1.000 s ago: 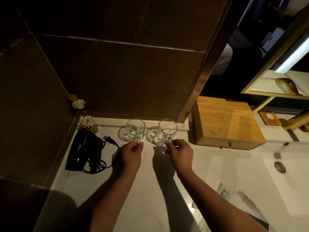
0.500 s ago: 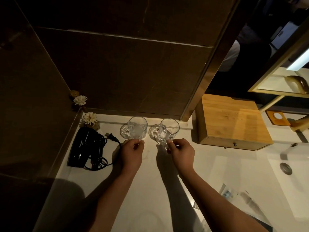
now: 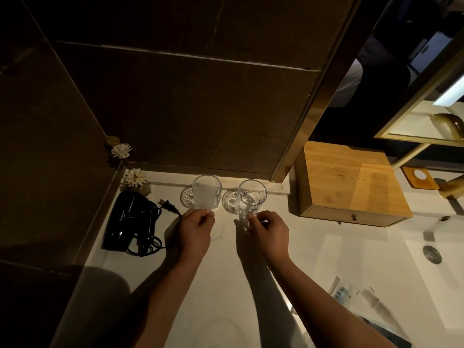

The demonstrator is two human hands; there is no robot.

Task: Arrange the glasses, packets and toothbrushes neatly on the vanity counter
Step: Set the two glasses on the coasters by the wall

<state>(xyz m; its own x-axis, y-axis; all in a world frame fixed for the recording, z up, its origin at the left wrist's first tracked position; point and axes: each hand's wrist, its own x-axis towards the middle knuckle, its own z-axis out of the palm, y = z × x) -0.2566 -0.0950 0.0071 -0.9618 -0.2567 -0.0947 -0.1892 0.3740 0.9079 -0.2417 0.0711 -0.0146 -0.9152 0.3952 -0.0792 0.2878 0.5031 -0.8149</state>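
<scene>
Head view: left hand (image 3: 197, 228) pinches left glass (image 3: 206, 192), right hand (image 3: 268, 231) pinches right glass (image 3: 249, 199); glasses step, likely packets (image 3: 351, 292) next.

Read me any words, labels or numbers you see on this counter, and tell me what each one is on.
None can be read.
Hair dryer: a small pale print along its side, too small to read.
Wooden box: faint marks on its top, too dim to read.
Packets: bluish print, too blurred to read.
</scene>
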